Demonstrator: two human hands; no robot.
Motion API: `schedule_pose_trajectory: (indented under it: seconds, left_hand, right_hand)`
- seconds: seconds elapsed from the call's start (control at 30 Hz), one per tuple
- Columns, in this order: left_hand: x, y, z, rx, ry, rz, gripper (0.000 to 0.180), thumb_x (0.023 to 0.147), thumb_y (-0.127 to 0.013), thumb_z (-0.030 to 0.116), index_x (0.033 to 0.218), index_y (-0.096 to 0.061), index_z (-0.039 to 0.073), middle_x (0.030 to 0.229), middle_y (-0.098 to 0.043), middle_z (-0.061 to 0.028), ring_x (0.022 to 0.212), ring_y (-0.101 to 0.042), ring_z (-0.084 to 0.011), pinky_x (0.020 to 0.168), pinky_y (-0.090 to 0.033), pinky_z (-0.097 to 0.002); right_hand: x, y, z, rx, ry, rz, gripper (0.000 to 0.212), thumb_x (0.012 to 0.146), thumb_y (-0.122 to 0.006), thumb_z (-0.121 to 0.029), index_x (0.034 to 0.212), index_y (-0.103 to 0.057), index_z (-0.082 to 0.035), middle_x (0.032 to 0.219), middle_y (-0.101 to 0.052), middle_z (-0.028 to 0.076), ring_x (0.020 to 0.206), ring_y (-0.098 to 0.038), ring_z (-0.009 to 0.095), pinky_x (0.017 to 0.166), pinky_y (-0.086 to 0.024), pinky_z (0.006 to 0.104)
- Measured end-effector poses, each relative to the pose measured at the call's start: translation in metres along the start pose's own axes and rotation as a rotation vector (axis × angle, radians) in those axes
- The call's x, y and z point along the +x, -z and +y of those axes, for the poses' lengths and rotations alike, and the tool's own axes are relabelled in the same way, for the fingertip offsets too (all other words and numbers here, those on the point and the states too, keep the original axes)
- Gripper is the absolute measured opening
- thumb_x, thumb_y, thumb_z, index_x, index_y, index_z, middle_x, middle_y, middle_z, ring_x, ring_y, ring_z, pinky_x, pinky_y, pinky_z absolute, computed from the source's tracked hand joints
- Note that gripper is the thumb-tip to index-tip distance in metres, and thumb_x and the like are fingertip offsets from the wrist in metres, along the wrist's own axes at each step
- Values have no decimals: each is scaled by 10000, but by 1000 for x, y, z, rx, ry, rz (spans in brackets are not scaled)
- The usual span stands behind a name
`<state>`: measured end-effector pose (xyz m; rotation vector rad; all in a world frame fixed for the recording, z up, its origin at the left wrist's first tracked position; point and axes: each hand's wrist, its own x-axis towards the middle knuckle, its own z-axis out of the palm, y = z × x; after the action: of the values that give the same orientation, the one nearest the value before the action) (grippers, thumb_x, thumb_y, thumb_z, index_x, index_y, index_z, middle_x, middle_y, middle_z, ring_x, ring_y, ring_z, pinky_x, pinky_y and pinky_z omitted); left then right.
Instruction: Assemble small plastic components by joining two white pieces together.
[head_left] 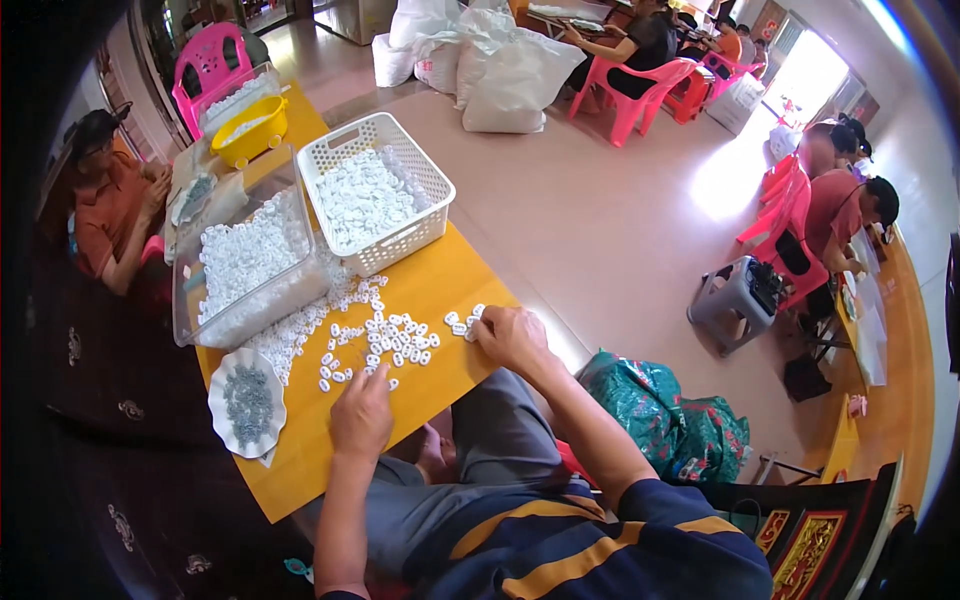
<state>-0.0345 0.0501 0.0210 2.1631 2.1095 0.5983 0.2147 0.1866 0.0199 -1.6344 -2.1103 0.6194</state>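
Note:
Small white plastic pieces (385, 340) lie scattered on the yellow wooden table (440, 280) in front of me. My left hand (362, 415) rests on the table near the front edge, its fingertips touching pieces at the lower end of the scatter. My right hand (512, 338) lies at the table's right edge, fingers curled over a little cluster of white pieces (462, 322). A white scalloped dish (246, 402) with small grey parts sits to the left of my left hand.
A clear bin (245, 265) and a white lattice basket (375, 195) hold more white pieces. A yellow bowl (250, 130) and pink chair (210, 65) stand farther back. A person in orange (110, 210) sits left. A green bag (665, 410) lies right; other workers sit beyond.

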Motion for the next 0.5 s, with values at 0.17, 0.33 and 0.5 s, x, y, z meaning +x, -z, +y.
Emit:
schedule_pose_trajectory:
  seconds: [0.17,0.33,0.5]
  left_hand:
    - [-12,6,3,-45,16,44,254,975,-593,96,1208,-694,84,958,-645,-116,880,-684,-336,741,-562,-450]
    - [-32,19,-3,-185,27,102,230,964,-650,126,1178,-715,74,990,-680,-131,910,-693,-343,765,-566,-444]
    - [-25,21,-20,-284,117,292,203,898,-725,64,1102,-724,62,1018,-701,-130,923,-698,-348,778,-570,-421]
  right_hand:
    - [-7,-7,0,12,24,85,274,930,-634,-314,894,-746,-66,786,-715,215,752,-702,427,714,-559,536]
    - [-23,-24,-6,223,50,223,239,951,-678,-271,914,-721,-39,827,-697,231,797,-703,426,688,-549,484]
    - [-41,-14,-2,370,34,240,177,980,-681,-162,918,-666,4,816,-689,223,711,-696,346,656,-529,420]
